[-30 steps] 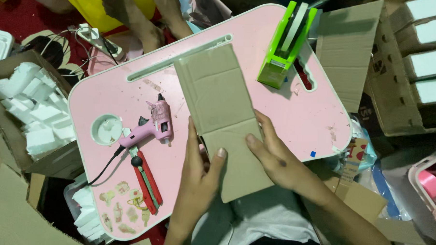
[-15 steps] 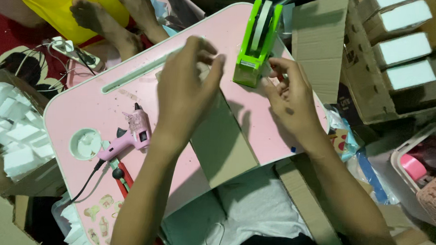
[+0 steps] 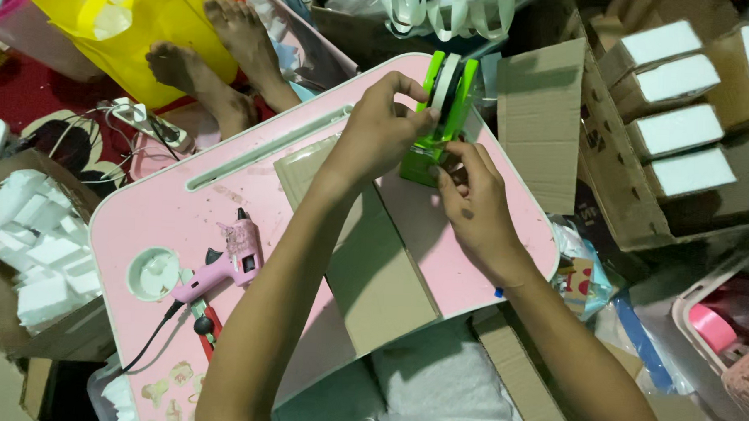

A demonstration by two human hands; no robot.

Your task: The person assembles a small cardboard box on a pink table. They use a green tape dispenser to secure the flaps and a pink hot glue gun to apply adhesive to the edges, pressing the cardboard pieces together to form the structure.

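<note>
- Bright green tape dispenser [image 3: 441, 121] standing upright at the far edge of the pink table [image 3: 183, 229], close to its far right corner; a pale roll of tape showing between its two green side plates.
- Left hand [image 3: 379, 129] curled over the dispenser's left side, fingers closed on the top of the roll.
- Right hand [image 3: 474, 207] pressed against the dispenser's lower near end, fingertips pinched together there; impossible to tell whether any tape sat between them.
- Flat brown cardboard sheet [image 3: 381, 273] lying on the table from the far edge toward the near edge, overhanging it, partly hidden under the left forearm.
- Larger cardboard box [image 3: 552, 117] just off the right edge, its flap raised beside the dispenser.
- Off the far right corner, an open brown carton holding several white foam blocks [image 3: 673, 84] in rows.
- Off the left edge, another carton heaped with small white foam pieces [image 3: 25, 240].
- Pink glue gun [image 3: 223, 263] lying near the left edge, its black cord trailing off the near left corner; red-handled tool [image 3: 207, 327] just beside it.
- Round cup recess [image 3: 152, 273] sunk in the table by the left edge; long slot [image 3: 269, 149] running along the far edge.
- Yellow bag [image 3: 140, 20] and another person's bare feet [image 3: 222, 56] beyond the far edge.
</note>
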